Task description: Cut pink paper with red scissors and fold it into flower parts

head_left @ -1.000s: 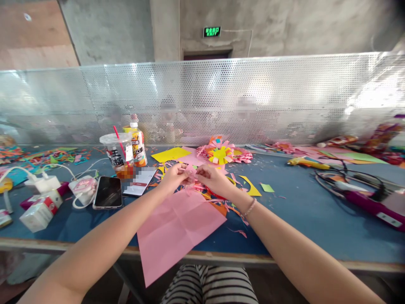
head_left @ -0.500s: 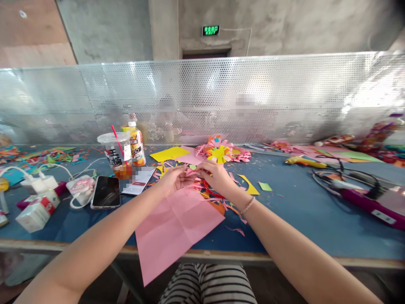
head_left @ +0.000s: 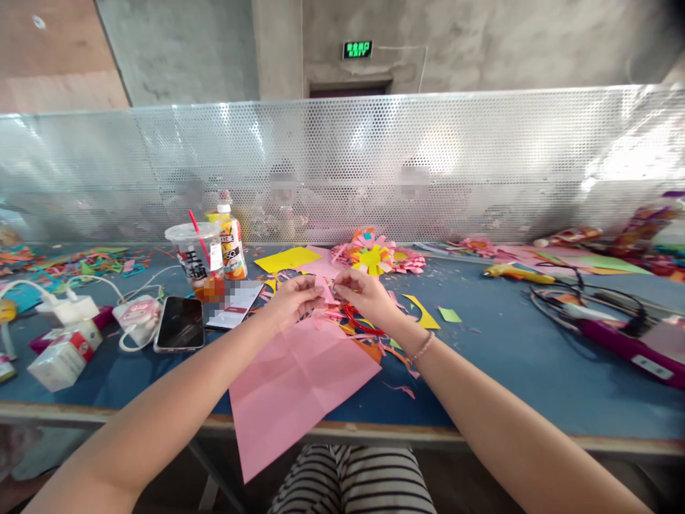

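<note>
Behind the blue bench [head_left: 508,357] stood a perforated metal screen [head_left: 481,164], and scraps of cut paper lay scattered across the top. Both the left hand [head_left: 292,300] and the right hand [head_left: 364,296] had their fingers pinched shut on a small pink paper piece [head_left: 325,291] held between them, just above a large creased pink sheet [head_left: 294,385] that overhung the near edge. Left of the fingers lay a phone [head_left: 179,323] and a lidded cup [head_left: 195,260]; beyond them sat a paper flower [head_left: 373,258].

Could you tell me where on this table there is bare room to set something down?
The widest bare patch of the table lies right of the right hand, before the cables. A smaller one sits between the phone and the pink sheet. Scraps crowd the middle; the left end is cluttered.
</note>
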### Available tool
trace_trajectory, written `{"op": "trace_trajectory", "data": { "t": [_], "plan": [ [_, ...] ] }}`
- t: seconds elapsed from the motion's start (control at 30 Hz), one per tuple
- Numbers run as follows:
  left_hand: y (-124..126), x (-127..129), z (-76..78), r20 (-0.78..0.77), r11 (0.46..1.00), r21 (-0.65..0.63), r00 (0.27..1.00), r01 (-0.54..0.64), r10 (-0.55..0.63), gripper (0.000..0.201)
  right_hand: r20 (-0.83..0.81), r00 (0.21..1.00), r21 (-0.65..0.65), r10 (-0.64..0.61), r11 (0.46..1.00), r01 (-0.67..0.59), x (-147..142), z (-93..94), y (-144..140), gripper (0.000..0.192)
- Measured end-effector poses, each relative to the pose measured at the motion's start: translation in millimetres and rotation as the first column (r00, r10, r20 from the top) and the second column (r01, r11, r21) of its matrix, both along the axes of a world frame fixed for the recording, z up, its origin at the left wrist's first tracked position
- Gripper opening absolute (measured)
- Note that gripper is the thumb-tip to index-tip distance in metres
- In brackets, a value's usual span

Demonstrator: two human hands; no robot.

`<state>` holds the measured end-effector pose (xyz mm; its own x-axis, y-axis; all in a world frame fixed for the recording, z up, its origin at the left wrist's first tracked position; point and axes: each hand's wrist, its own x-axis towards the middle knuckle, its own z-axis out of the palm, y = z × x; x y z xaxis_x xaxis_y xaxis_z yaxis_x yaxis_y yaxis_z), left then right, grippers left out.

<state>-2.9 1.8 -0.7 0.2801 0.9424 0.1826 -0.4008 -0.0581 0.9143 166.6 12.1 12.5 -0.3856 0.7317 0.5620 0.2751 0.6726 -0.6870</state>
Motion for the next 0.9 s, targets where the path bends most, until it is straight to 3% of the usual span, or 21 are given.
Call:
{"op": "trace_trajectory", "data": {
  "t": [0.17, 0.6, 0.9],
  "plan": [
    [-0.8, 0.2, 0.1, 0.006, 0.999, 0.042, 1.0, -0.013, 0.013, 0.017, -0.121, 0.988, -0.176, 0.098, 0.977, -0.119, -2.8, 0.2, -2.6, 0.011],
    [-3.5, 2.3, 3.1, -0.015, 0.998, 0.044, 0.999, -0.039, 0.04, 0.018, -0.191, 0.979, -0.206, 0.068, 0.973, -0.108, -4.7, 1.5, -3.9, 0.014],
    [-2.3, 2.3, 2.0, -0.044, 0.997, 0.064, 0.998, -0.032, 0.035, 0.018, -0.173, 0.978, -0.255, 0.119, 0.953, -0.161, -3.6, 1.3, -2.9, 0.012]
  ]
}}
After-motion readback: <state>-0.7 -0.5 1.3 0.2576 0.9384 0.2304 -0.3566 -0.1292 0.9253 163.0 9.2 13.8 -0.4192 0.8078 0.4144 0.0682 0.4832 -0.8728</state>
